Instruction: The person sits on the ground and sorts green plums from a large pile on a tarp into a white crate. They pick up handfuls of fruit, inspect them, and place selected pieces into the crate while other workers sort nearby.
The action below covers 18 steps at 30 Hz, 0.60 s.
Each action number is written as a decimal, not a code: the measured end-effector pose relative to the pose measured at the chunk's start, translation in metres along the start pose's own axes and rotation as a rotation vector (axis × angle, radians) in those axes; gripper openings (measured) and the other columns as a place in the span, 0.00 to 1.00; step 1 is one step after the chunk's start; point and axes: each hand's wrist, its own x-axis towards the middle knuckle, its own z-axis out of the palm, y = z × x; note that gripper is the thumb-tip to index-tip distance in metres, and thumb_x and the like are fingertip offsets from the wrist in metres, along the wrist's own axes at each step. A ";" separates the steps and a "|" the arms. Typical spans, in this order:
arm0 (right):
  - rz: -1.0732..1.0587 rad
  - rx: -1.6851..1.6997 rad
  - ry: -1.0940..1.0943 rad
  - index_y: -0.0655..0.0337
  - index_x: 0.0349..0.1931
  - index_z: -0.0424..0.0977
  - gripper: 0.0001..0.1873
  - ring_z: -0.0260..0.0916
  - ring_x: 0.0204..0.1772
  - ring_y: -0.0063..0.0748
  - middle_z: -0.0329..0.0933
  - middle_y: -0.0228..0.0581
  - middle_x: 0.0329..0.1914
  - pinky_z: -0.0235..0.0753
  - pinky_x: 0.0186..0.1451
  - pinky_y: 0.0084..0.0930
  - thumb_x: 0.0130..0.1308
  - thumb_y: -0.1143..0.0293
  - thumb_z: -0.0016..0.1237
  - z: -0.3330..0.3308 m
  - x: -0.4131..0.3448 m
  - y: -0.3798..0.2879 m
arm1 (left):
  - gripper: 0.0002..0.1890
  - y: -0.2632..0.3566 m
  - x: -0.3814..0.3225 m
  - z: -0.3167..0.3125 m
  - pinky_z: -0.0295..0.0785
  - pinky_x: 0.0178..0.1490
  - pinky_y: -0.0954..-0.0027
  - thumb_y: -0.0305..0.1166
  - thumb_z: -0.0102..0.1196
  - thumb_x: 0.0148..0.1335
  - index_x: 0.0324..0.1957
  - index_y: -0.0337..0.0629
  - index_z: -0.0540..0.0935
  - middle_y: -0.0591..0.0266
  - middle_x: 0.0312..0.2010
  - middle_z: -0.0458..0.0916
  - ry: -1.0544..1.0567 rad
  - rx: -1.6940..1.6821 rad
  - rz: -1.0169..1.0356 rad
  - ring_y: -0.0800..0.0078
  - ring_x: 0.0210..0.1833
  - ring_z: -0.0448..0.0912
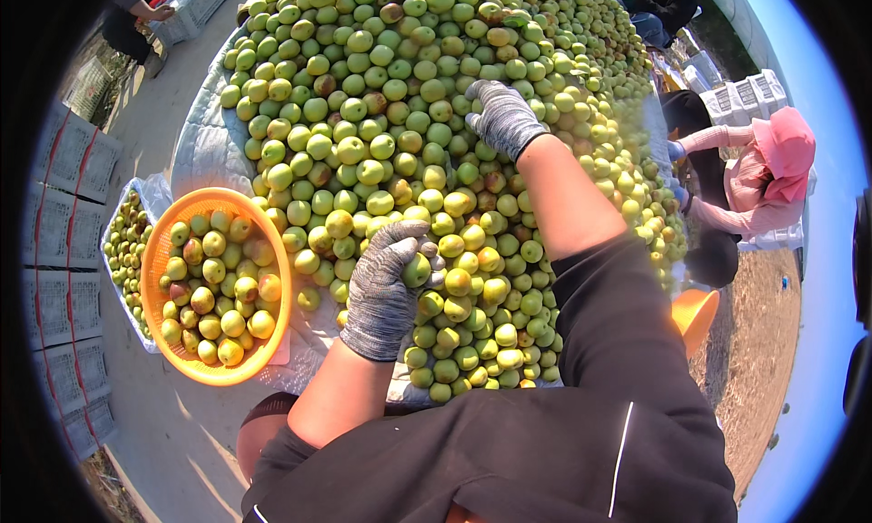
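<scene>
Before me lies a large heap of green, partly reddish-brown round fruit (368, 172), perhaps jujubes, on a pale quilted cloth (204, 141). My left hand (388, 284), in a grey knitted glove, is closed around one green fruit (416, 270) at the near part of the heap. Farther up and to the right, my right hand (503, 118), gloved alike, rests on the heap with thumb and fingers bent; whether a fruit is under its palm cannot be seen. An orange plastic basket (285, 284), partly filled with such fruit, stands left of my left hand.
A lined crate of fruit (112, 250) stands behind the basket. Stacked white crates (68, 298) with red straps line the left side. A person in a pink hat (783, 148) works across the heap at right, near another orange basket (696, 319). Other people are at both upper corners.
</scene>
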 end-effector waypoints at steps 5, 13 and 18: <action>-0.193 -0.061 0.008 0.57 0.54 0.78 0.21 0.73 0.63 0.53 0.77 0.50 0.57 0.73 0.71 0.41 0.58 0.81 0.55 0.034 -0.051 -0.014 | 0.13 -0.003 0.006 -0.001 0.77 0.38 0.68 0.38 0.52 0.76 0.51 0.38 0.81 0.62 0.36 0.79 0.047 0.013 -0.002 0.69 0.36 0.79; -0.054 0.484 0.107 0.58 0.45 0.80 0.09 0.80 0.48 0.54 0.82 0.48 0.42 0.80 0.55 0.39 0.68 0.66 0.58 0.039 -0.097 -0.018 | 0.13 0.003 0.003 0.004 0.75 0.32 0.75 0.39 0.55 0.75 0.52 0.42 0.81 0.64 0.37 0.78 0.106 -0.074 -0.090 0.73 0.36 0.78; 0.095 0.192 0.383 0.59 0.49 0.81 0.11 0.81 0.52 0.50 0.82 0.50 0.51 0.79 0.61 0.40 0.70 0.66 0.53 -0.016 -0.037 0.020 | 0.25 0.005 0.010 -0.007 0.74 0.28 0.77 0.55 0.45 0.79 0.53 0.43 0.81 0.60 0.37 0.82 -0.007 -0.235 -0.091 0.70 0.34 0.80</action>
